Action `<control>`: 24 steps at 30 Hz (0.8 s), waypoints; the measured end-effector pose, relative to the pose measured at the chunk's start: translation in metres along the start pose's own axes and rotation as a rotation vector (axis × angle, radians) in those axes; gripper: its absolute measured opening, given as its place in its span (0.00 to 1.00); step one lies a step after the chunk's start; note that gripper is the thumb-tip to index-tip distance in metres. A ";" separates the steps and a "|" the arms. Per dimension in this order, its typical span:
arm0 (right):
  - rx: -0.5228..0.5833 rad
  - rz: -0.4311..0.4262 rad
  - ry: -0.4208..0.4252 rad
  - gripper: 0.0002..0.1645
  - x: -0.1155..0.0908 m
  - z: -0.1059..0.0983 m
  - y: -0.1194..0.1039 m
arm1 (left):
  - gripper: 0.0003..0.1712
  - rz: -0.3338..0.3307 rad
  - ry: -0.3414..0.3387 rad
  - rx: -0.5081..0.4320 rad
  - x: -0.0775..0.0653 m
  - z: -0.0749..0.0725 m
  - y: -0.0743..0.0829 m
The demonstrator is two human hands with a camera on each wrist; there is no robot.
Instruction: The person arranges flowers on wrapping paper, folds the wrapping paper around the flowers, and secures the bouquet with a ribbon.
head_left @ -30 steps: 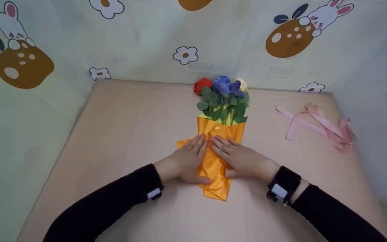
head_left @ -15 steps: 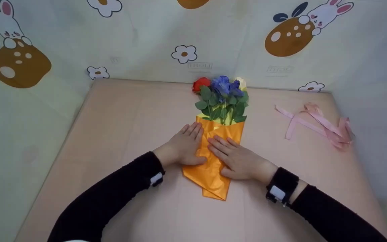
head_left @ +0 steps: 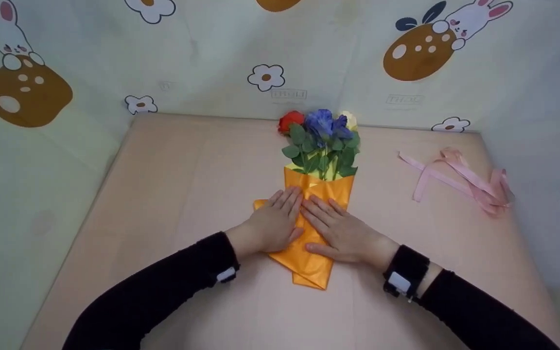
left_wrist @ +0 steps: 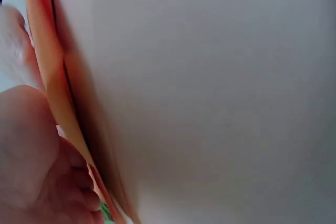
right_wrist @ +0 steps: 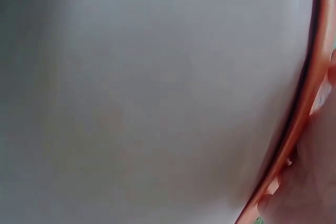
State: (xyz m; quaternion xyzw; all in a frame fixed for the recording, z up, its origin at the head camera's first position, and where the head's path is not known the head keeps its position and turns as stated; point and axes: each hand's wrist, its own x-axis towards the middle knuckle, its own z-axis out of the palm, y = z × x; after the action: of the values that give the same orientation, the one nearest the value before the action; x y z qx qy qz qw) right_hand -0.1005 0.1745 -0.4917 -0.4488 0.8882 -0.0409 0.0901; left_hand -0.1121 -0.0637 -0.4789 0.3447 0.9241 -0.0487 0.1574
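Faint boxed lettering (head_left: 288, 94) and another boxed word (head_left: 405, 99) on the patterned backdrop (head_left: 202, 58), both "TH" first, the rest too blurred.

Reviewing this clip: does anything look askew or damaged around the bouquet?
Slightly askew: the orange wrap juts out past the left hand on one side, looking lopsided. No spill or tear shows.

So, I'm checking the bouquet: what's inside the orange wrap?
At its top, green leaves and yellow material show. The orange wrap hides anything lower, with the left hand and right hand on it.
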 end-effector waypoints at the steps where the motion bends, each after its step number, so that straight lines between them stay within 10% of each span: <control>1: 0.005 0.011 0.003 0.51 0.000 0.001 -0.001 | 0.47 0.014 -0.002 -0.028 -0.003 0.002 0.002; 9: -0.016 0.086 0.020 0.59 -0.003 0.002 -0.009 | 0.68 0.068 -0.039 -0.148 -0.011 0.008 -0.001; 24: 0.010 0.064 0.043 0.66 -0.014 0.011 -0.019 | 0.88 0.071 -0.067 -0.049 -0.016 0.009 -0.002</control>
State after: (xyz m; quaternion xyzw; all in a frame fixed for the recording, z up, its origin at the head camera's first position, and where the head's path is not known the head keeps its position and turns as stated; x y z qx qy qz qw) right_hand -0.0748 0.1746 -0.4981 -0.4187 0.9036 -0.0520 0.0745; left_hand -0.0998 -0.0774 -0.4822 0.3717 0.9064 -0.0318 0.1981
